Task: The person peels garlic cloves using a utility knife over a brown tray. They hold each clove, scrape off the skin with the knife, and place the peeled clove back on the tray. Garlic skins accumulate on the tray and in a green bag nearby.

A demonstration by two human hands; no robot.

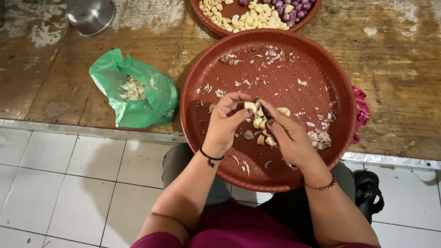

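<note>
The head view looked straight down on a worn wooden worktop point(395, 55) and a round red-brown tray point(275, 174) that jutted over its near edge above the person's lap.

The left hand point(227, 120) was curled over the middle of the tray, fingers bent in and thumb pressed against a pale garlic clove point(250, 106) pinched at the fingertips. A black band sat on that wrist.

The right hand point(288, 135) was closed as well, its fingers wrapped round a small dark knife point(265, 111) whose tip met the clove held by the other hand. The two hands touched at the fingertips. A beaded bracelet circled the right wrist.

Just under and between the hands lay a small heap of peeled cloves point(262, 133) on the tray floor, with one more clove point(284, 110) just beyond the right fingers. Thin papery skins point(320, 138) were scattered over the tray, thickest to the right of the right hand and along the far side.

Left of the tray, on the worktop, sat a green plastic bag point(151, 98), open, with garlic skins inside. At the far edge a second tray point(216, 25) held peeled garlic and small purple shallots point(294, 8). A metal bowl point(91, 16) stood at the far left. A pink cloth point(361, 110) showed at the tray's right rim. White floor tiles point(59, 183) lay below.
</note>
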